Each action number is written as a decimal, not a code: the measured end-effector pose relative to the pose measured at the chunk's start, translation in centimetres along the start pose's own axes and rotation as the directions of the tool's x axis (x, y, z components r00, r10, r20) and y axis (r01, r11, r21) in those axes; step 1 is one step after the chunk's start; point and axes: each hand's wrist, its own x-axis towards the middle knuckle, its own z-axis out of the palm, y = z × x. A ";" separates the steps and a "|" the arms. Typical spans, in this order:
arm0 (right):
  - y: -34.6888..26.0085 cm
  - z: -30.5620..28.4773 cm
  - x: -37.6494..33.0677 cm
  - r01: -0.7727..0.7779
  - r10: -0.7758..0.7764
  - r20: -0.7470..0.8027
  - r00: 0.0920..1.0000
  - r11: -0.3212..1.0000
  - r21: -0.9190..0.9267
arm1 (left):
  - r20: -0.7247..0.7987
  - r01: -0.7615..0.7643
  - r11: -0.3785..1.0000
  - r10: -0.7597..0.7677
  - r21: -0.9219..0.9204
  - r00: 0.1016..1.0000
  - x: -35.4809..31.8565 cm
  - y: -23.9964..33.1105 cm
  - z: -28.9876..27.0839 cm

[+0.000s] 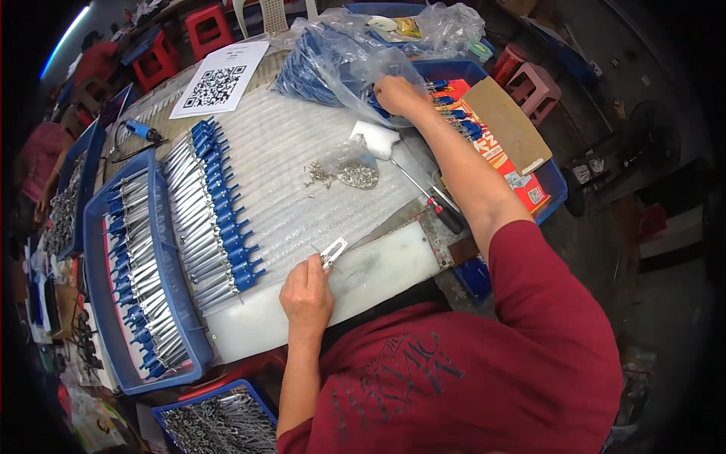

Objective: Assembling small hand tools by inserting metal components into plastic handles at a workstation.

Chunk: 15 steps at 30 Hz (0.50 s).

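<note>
My left hand (308, 296) is closed in a pinch around a small silver metal bracket (333, 251) with a slot in it, held just above the white board (378, 265) along the table's near edge. Stretched far forward, my right hand (399, 97) has its fingers curled down at the mouth of a clear plastic bag (344, 64) full of blue plastic parts (306, 72). What those fingers grip is hidden. A long row of silver rods with blue handles (234, 234) lies on the table to the left of my left hand.
Small screws (355, 174) lie mid-table, near a screwdriver (446, 216) and a white-handled tool (378, 140). A blue tray (200, 356) of finished-looking rods stands left. At the right is a blue bin (556, 193) with cardboard. A printed sheet (219, 79) lies at the back.
</note>
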 end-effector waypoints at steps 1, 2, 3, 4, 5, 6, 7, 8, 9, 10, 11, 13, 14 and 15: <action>-0.1 0.5 0.2 0.006 -0.006 0.012 1.000 1.000 0.001 | 0.018 0.005 1.000 -0.005 0.000 1.000 -0.1 0.0 -0.1; -0.1 0.9 0.3 0.092 -0.083 0.105 0.991 0.993 -0.078 | 0.037 0.010 1.000 -0.010 -0.001 0.999 -0.2 0.0 -0.1; -0.1 1.3 0.5 0.184 -0.152 0.204 0.967 0.972 -0.147 | 0.043 0.022 1.000 -0.022 0.001 0.999 -0.2 -0.1 -0.1; -0.1 1.5 1.0 0.190 -0.157 0.215 0.964 0.971 -0.143 | 0.032 0.014 1.000 -0.014 0.000 0.999 -0.1 -0.2 -0.1; 0.2 1.9 1.5 0.240 -0.198 0.243 0.950 0.958 -0.159 | 0.027 0.009 1.000 -0.009 -0.001 1.000 -0.1 -0.1 -0.2; 0.5 2.3 1.9 0.290 -0.238 0.271 0.933 0.941 -0.172 | 0.039 0.023 1.000 -0.023 -0.001 0.999 0.0 -0.1 -0.2; 0.6 2.2 1.9 0.338 -0.277 0.314 0.908 0.927 -0.161 | 0.057 0.039 0.999 -0.038 -0.017 0.998 0.1 0.0 -0.3; 0.9 2.3 2.1 0.343 -0.280 0.330 0.902 0.927 -0.151 | 0.071 0.053 0.998 -0.050 -0.032 0.996 0.2 -0.1 -0.3; 1.1 2.3 2.3 0.347 -0.284 0.316 0.905 0.923 -0.164 | 0.082 0.067 0.997 -0.064 -0.031 0.995 0.2 -0.1 -0.2; 1.0 2.3 2.3 0.354 -0.292 0.301 0.908 0.918 -0.176 | 0.075 0.058 0.998 -0.056 -0.032 0.996 0.2 -0.1 -0.2; 1.0 2.4 2.2 0.361 -0.298 0.312 0.902 0.918 -0.167 | 0.068 0.048 0.998 -0.046 -0.034 0.997 0.1 -0.2 -0.1; 0.6 2.1 2.0 0.310 -0.278 0.211 0.937 0.941 -0.137 | 0.047 0.038 0.999 -0.037 -0.019 0.998 0.1 -0.3 0.0; 0.1 2.0 1.8 0.315 -0.282 0.219 0.934 0.940 -0.132 | 0.018 0.015 1.000 -0.015 -0.007 1.000 0.1 -0.4 0.1; -0.4 1.9 1.5 0.211 -0.188 0.172 0.967 0.969 -0.129 | 0.022 0.023 1.000 -0.023 -0.004 0.999 0.0 -0.4 0.1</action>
